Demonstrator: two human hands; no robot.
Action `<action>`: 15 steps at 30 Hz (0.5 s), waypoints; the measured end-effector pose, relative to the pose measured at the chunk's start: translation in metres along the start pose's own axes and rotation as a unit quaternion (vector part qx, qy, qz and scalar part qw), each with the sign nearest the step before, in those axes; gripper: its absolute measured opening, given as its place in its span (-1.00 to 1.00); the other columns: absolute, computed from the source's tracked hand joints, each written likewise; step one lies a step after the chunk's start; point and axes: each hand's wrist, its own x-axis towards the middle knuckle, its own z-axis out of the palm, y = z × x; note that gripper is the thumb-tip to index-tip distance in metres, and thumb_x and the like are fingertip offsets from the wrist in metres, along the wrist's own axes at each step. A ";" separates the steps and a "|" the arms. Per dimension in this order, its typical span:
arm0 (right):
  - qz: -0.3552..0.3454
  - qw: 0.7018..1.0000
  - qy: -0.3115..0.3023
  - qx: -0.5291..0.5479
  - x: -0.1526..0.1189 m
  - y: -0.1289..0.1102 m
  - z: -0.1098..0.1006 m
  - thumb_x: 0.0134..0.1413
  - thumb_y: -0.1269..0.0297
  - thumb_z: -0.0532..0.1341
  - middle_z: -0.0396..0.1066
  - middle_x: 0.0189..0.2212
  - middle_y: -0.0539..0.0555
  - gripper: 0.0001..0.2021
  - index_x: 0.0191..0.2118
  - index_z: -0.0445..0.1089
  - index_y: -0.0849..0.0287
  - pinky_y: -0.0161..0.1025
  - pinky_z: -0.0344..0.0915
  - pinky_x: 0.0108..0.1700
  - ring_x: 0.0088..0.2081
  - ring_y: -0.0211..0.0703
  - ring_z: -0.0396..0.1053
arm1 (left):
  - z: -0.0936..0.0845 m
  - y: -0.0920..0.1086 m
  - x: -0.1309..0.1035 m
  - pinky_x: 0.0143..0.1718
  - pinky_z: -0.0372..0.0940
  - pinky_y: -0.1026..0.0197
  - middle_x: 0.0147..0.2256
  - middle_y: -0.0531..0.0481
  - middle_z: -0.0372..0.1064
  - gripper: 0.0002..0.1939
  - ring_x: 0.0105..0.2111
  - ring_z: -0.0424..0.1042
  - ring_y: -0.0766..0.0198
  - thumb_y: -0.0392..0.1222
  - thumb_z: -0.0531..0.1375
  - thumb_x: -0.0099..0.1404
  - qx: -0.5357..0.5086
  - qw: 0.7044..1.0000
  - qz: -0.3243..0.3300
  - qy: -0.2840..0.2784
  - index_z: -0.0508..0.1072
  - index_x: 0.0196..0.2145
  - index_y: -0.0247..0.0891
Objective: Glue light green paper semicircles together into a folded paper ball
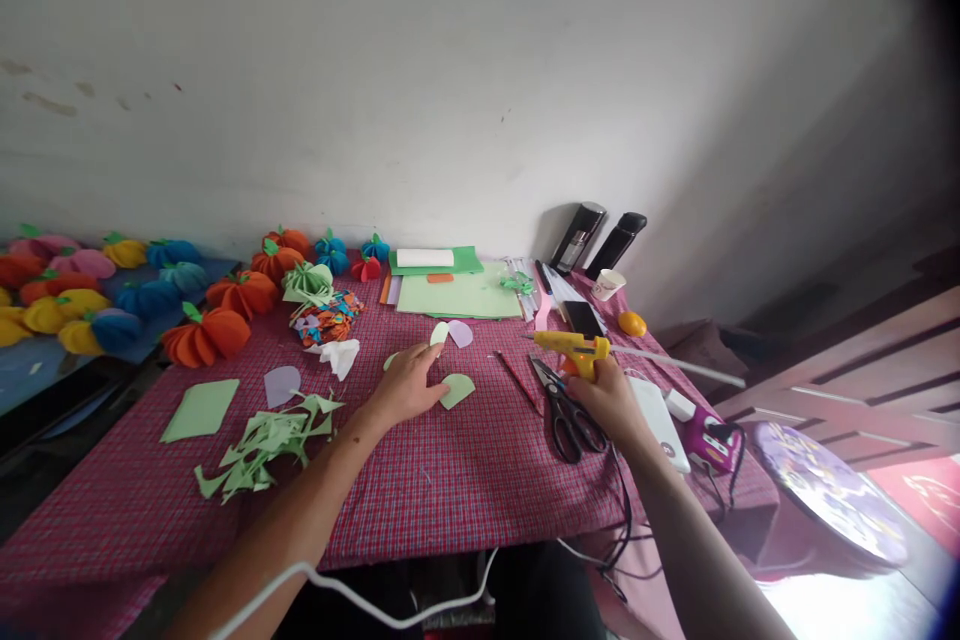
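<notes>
My left hand (409,385) is low over the checked tablecloth, thumb apart from the fingers. Its fingertips meet a small pale green paper piece (439,332), and its thumb is beside another rounded green paper piece (458,390). Part of a further green piece shows behind the fingers. A lilac paper piece (460,334) lies just beyond. In my right hand (606,390) is a yellow glue gun (571,344), nozzle pointing left, with a long glue stick (679,365) out of its back. Below it are black-handled scissors (566,420) and a red pencil (520,382).
Green paper scraps (262,445) and a green paper stack (200,410) lie left. Paper pumpkins (206,335) line the back left. Paper sheets (457,290) lie by the wall. Right are a phone (583,319), paper cup (608,284), purple power box (712,440) and cables.
</notes>
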 end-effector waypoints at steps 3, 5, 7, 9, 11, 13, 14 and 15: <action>0.013 0.961 -0.177 0.214 -0.002 -0.022 0.004 0.05 0.08 0.26 0.37 -0.59 0.00 -0.76 -0.38 0.37 0.17 -0.28 0.19 -0.46 -0.54 -0.21 0.30 | 0.001 0.000 -0.001 0.29 0.18 -0.09 0.24 -0.26 0.29 -0.27 0.24 0.30 -0.09 -0.08 0.34 0.18 0.013 1.000 -0.020 -0.006 0.29 0.27 -0.22; 0.021 0.937 -0.238 0.254 -0.001 -0.030 0.012 0.08 -0.03 0.28 0.32 -0.63 -0.02 -0.64 -0.48 0.32 0.16 -0.30 0.15 -0.49 -0.58 -0.26 0.24 | 0.001 0.000 -0.002 0.30 0.17 -0.09 0.25 -0.26 0.27 -0.24 0.26 0.28 -0.09 -0.08 0.37 0.15 0.020 0.999 -0.023 -0.013 0.28 0.27 -0.22; 0.024 0.938 -0.258 0.232 0.002 -0.035 0.023 0.06 -0.04 0.30 0.26 -0.65 -0.06 -0.64 -0.46 0.35 0.18 -0.32 0.07 -0.54 -0.61 -0.32 0.17 | 0.001 0.000 -0.002 0.29 0.18 -0.11 0.25 -0.25 0.28 -0.22 0.26 0.28 -0.09 -0.07 0.38 0.14 0.023 0.999 -0.019 -0.018 0.26 0.27 -0.22; 0.018 0.950 -0.251 0.185 0.005 -0.039 0.033 0.04 0.04 0.32 0.21 -0.67 -0.12 -0.72 -0.38 0.41 0.19 -0.34 0.01 -0.57 -0.63 -0.35 0.10 | 0.001 0.001 -0.002 0.28 0.20 -0.12 0.24 -0.24 0.29 -0.22 0.25 0.28 -0.09 -0.07 0.38 0.14 0.026 0.999 -0.017 -0.018 0.25 0.27 -0.20; 0.002 0.960 -0.244 0.140 0.008 -0.045 0.040 0.04 0.12 0.30 0.21 -0.66 -0.13 -0.78 -0.34 0.44 0.19 -0.36 0.02 -0.58 -0.63 -0.36 0.11 | 0.001 0.001 -0.002 0.27 0.21 -0.12 0.23 -0.22 0.30 -0.23 0.24 0.30 -0.09 -0.07 0.38 0.14 0.030 0.999 -0.017 -0.017 0.24 0.27 -0.19; -0.013 0.962 -0.251 0.112 0.012 -0.052 0.044 0.05 0.17 0.27 0.26 -0.64 -0.11 -0.81 -0.32 0.47 0.20 -0.37 0.07 -0.56 -0.61 -0.35 0.17 | 0.001 0.002 -0.002 0.26 0.21 -0.12 0.20 -0.21 0.32 -0.23 0.22 0.32 -0.08 -0.07 0.38 0.14 0.033 0.999 -0.016 -0.016 0.24 0.26 -0.17; -0.017 0.960 -0.258 0.104 0.013 -0.055 0.045 0.05 0.19 0.27 0.30 -0.62 -0.10 -0.82 -0.30 0.48 0.20 -0.37 0.10 -0.55 -0.60 -0.34 0.20 | 0.001 0.002 -0.002 0.26 0.21 -0.11 0.19 -0.20 0.34 -0.23 0.21 0.32 -0.08 -0.08 0.38 0.14 0.035 0.999 -0.015 -0.014 0.24 0.26 -0.17; -0.022 0.958 -0.267 0.099 0.015 -0.058 0.047 0.05 0.21 0.26 0.34 -0.60 -0.09 -0.81 -0.27 0.50 0.20 -0.36 0.12 -0.54 -0.59 -0.33 0.22 | 0.001 0.002 -0.003 0.25 0.21 -0.11 0.17 -0.20 0.35 -0.23 0.20 0.33 -0.07 -0.08 0.39 0.14 0.036 0.999 -0.014 -0.013 0.23 0.26 -0.17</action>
